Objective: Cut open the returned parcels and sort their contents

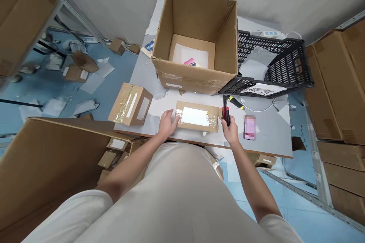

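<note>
Steadying seems the step: touching the spread left hand (167,123), on its right, lies a white-labelled oblong brown cardboard box (196,117); the right hand (230,130) grips a red-and-black utility knife (225,114). Next, any cut would need firm bracing.

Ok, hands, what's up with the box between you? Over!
Left hand at left end of taped box. Right hand gripping utility knife. Box flat on table, nothing on top.
</note>
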`<state>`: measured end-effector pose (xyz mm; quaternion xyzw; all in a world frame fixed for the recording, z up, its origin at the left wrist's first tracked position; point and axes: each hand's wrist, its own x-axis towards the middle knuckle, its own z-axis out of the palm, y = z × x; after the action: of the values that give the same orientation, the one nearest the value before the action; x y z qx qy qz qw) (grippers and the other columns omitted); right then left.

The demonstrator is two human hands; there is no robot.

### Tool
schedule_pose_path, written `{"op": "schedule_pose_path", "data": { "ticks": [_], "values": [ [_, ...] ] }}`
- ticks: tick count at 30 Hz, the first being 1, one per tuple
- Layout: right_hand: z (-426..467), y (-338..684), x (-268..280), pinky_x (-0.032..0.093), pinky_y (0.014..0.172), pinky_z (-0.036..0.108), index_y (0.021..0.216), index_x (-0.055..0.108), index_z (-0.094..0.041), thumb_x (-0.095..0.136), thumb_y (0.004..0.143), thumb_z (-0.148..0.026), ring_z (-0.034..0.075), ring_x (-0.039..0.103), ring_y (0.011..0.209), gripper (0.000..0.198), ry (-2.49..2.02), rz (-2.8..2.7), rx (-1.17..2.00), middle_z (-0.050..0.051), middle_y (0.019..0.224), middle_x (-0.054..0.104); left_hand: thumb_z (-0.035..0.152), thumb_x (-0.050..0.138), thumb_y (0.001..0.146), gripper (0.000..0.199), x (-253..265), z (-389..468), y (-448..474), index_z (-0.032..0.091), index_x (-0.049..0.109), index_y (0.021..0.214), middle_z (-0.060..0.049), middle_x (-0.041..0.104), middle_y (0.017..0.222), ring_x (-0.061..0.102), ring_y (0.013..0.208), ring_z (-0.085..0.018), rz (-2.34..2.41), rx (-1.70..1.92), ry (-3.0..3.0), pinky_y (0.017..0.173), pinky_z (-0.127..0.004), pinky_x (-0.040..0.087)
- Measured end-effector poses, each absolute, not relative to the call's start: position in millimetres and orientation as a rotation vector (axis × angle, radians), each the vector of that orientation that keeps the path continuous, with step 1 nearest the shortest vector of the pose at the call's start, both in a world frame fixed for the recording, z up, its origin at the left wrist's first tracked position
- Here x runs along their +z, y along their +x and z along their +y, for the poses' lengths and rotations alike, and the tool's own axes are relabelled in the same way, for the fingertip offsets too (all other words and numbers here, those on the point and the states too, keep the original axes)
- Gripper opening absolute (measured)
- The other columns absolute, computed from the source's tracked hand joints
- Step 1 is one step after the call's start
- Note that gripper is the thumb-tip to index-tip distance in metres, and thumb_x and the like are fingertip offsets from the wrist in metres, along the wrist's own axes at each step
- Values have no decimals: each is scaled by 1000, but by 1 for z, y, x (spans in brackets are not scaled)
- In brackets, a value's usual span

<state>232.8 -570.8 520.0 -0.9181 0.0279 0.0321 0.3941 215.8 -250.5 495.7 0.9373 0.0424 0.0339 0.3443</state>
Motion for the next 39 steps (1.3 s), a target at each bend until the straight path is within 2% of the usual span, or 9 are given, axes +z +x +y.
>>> {"op": "schedule_pose_path", "data": {
  "ticks": [2, 5, 8, 12, 16, 23, 31, 39],
  "values": [
    [-564, 236, 543, 49, 81, 37, 126, 48, -17, 39, 92, -43, 24, 63, 95, 44, -2465, -72, 164, 12, 110, 66, 42, 52, 88, 44, 495, -254, 204, 14, 56, 122, -17, 59, 123, 53, 118, -28, -218, 215, 2466, 99, -45, 44],
    [-537, 249, 572, 48, 80, 33, 135, 44, -24, 40, 94, -37, 25, 62, 101, 43, -2634, -557, 478, 10, 118, 63, 29, 48, 92, 34, 487, -262, 195, 19, 55, 124, -13, 60, 126, 49, 126, -25, -721, 206, 2423, 104, -46, 42],
    [-501, 266, 584, 47, 75, 31, 147, 26, -34, 38, 96, -33, 25, 65, 96, 52, -2763, -1002, 751, 9, 113, 64, 17, 40, 94, 34, 474, -267, 194, 17, 52, 126, -13, 60, 127, 47, 129, -22, -830, 244, 2438, 104, -45, 43],
    [-469, 281, 588, 45, 73, 31, 149, 12, -40, 30, 96, -20, 23, 67, 88, 59, -2884, -1290, 875, 9, 108, 62, 12, 38, 95, 35, 462, -267, 196, 16, 53, 126, -14, 60, 128, 46, 130, -21, -841, 273, 2448, 104, -45, 42],
    [-462, 288, 596, 44, 74, 30, 150, 7, -39, 30, 92, -10, 23, 66, 89, 69, -2889, -1396, 912, 10, 111, 61, 13, 38, 95, 34, 460, -266, 195, 15, 53, 125, -15, 60, 127, 46, 131, -22, -819, 282, 2428, 104, -46, 42],
    [-463, 292, 601, 42, 79, 31, 150, 8, -37, 32, 93, -13, 22, 65, 89, 66, -2846, -1396, 988, 10, 111, 60, 16, 38, 96, 33, 459, -268, 196, 17, 55, 124, -14, 61, 126, 47, 129, -22, -789, 243, 2399, 104, -46, 43],
    [-464, 294, 598, 41, 78, 29, 150, 9, -39, 32, 93, -12, 21, 65, 89, 67, -2825, -1386, 929, 7, 108, 60, 16, 39, 96, 30, 463, -268, 196, 15, 56, 121, -13, 63, 124, 49, 127, -23, -788, 255, 2405, 102, -46, 44],
    [-460, 287, 597, 43, 72, 29, 149, 6, -40, 28, 94, -13, 22, 67, 86, 65, -2935, -1392, 1020, 10, 111, 60, 16, 39, 96, 33, 456, -267, 194, 16, 53, 125, -15, 60, 127, 46, 130, -22, -773, 254, 2379, 104, -46, 43]
  ]
}}
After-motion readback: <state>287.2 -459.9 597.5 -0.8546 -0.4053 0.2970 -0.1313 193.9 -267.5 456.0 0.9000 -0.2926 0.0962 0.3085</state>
